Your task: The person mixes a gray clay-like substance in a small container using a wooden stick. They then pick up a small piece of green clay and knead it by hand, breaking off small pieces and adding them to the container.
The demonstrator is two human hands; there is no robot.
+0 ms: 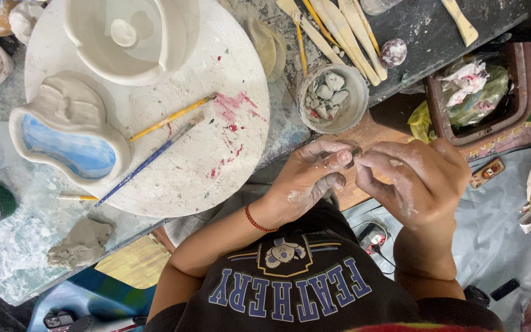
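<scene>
My left hand (305,184), with a red string bracelet on its wrist, and my right hand (416,181) meet at the fingertips just off the table edge. Together they pinch a small piece of grey clay (355,151); both hands are smeared with dried clay. Just above them stands a small round cup (333,98) with several pale clay bits inside. My dark printed shirt fills the bottom of the view.
A round white board (216,74) carries a white bowl (124,37), a blue-glazed clay dish (72,144), a yellow brush (173,115) and a blue brush (149,160). Wooden modelling tools (339,31) lie behind the cup. A grey clay lump (84,243) sits left; a brown tray of crumpled waste (480,92) sits right.
</scene>
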